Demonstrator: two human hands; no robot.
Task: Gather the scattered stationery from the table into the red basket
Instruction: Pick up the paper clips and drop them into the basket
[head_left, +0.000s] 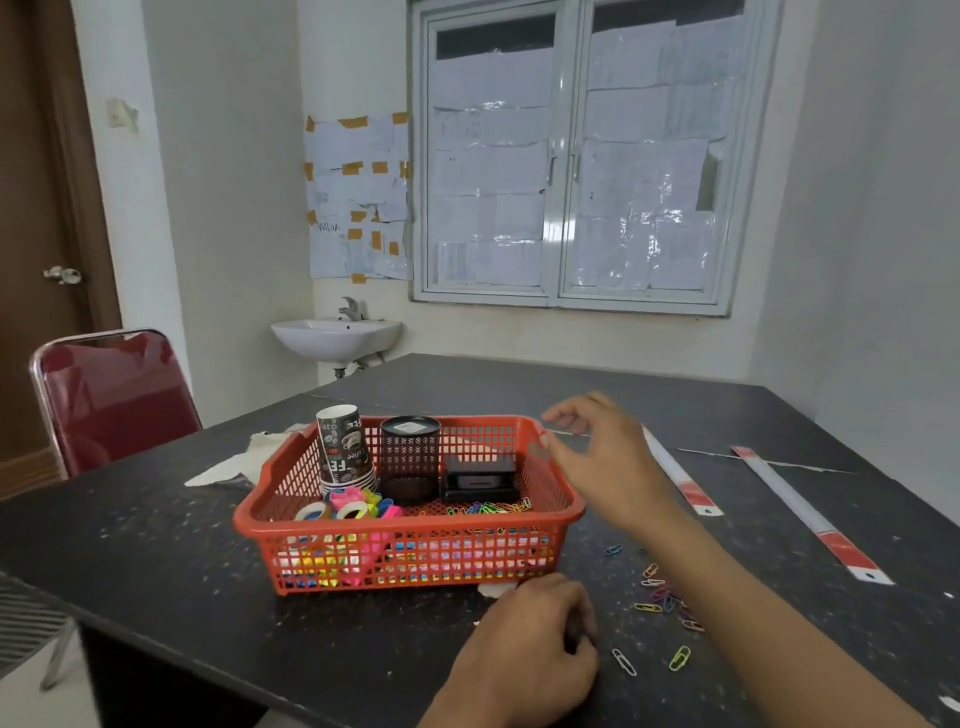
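The red basket (410, 522) stands in the middle of the dark table. It holds a stack of paper cups (343, 447), a black mesh pen holder (410, 457), a black stapler-like block (480, 478), several tape rolls (337, 512) and coloured paper clips (488, 508). More loose paper clips (665, 597) lie on the table to the basket's right front. My right hand (608, 457) hovers over the basket's right rim, fingers apart and empty. My left hand (540, 639) rests curled on the table by the basket's front right corner, with nothing visible in it.
Two long white strips with red ends (680, 478) (810, 514) lie on the table's right side. A crumpled white sheet (244, 462) sits behind the basket's left corner. A red chair (114, 395) stands at the left, and the table's front edge runs close below my left hand.
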